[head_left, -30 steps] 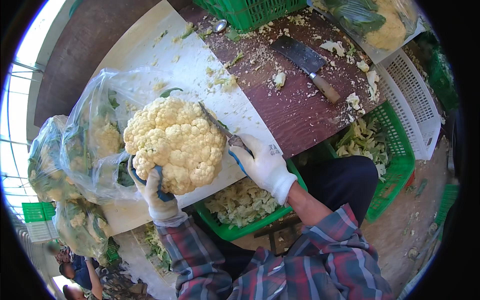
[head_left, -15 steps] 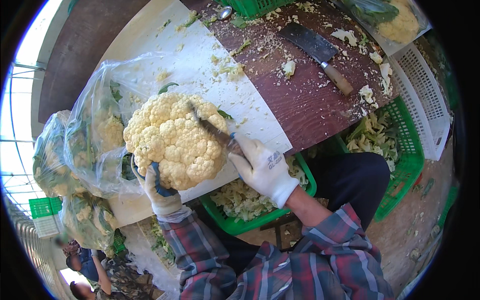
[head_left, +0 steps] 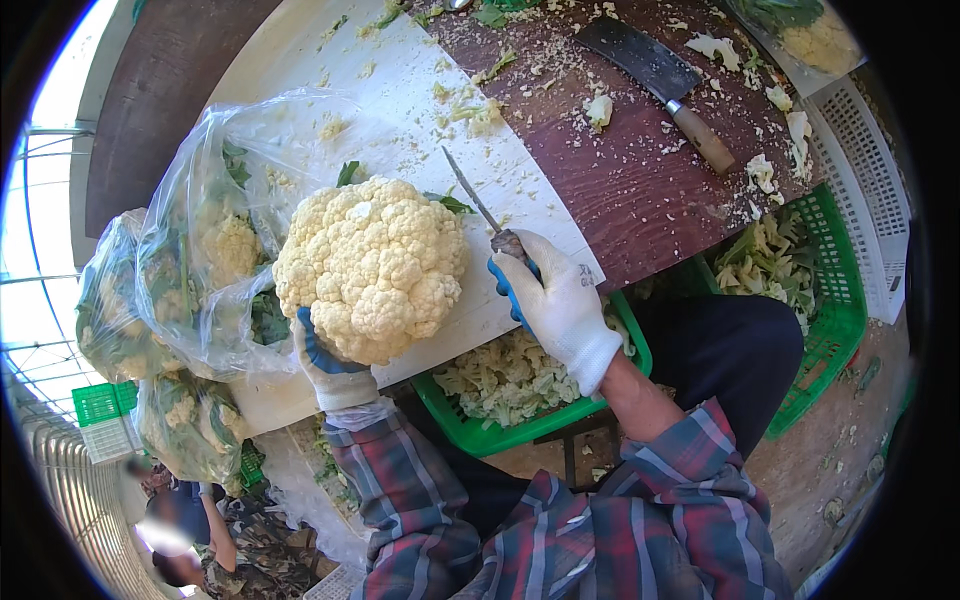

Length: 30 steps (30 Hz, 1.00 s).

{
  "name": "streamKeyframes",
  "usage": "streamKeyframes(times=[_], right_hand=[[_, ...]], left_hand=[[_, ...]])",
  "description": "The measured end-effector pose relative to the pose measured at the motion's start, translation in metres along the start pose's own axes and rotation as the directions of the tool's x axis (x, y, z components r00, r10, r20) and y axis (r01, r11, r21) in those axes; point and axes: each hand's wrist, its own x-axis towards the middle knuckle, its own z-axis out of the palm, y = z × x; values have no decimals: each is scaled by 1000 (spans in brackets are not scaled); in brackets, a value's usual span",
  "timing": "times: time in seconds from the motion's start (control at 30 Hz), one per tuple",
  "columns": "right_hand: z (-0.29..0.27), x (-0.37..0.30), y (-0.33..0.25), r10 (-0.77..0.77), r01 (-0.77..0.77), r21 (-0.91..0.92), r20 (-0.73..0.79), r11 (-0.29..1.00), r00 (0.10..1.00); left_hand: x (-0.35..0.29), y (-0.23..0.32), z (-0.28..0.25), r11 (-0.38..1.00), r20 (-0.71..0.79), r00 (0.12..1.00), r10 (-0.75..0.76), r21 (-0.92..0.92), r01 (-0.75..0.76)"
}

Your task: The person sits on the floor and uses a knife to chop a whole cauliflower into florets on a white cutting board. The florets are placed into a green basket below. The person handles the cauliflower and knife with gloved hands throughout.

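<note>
Holding the cauliflower (head_left: 370, 270) by its lower left edge, your gloved left hand (head_left: 335, 365) grips it over a white board (head_left: 545, 205), most of the fingers hidden from view. Your gloved right hand (head_left: 550, 300) is closed around a knife (head_left: 472, 190), its blade pointing up and left, near the cauliflower but not touching it. Clear bags (head_left: 180, 265) of more heads sit at your left. To the upper right, a cleaver (head_left: 645, 62) lies on a brown tabletop (head_left: 640, 215). Below the board, a green crate (head_left: 550, 424) holds pale trimmings (head_left: 520, 385); a second crate (head_left: 852, 300) at your right holds leaves (head_left: 765, 270).
</note>
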Motion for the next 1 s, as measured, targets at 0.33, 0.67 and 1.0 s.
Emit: streamKeyframes(times=[0.33, 0.67, 1.0], right_hand=[[2, 19, 5, 109, -95, -234, 50, 968, 993], [13, 17, 10, 125, -118, -163, 34, 980, 992], [2, 0, -7, 295, -311, 429, 106, 848, 950]], left_hand=[[10, -6, -23, 1000, 11, 1000, -11, 29, 11], [4, -13, -10, 998, 36, 999, -17, 58, 15], [13, -1, 1, 991, -45, 996, 82, -98, -86]])
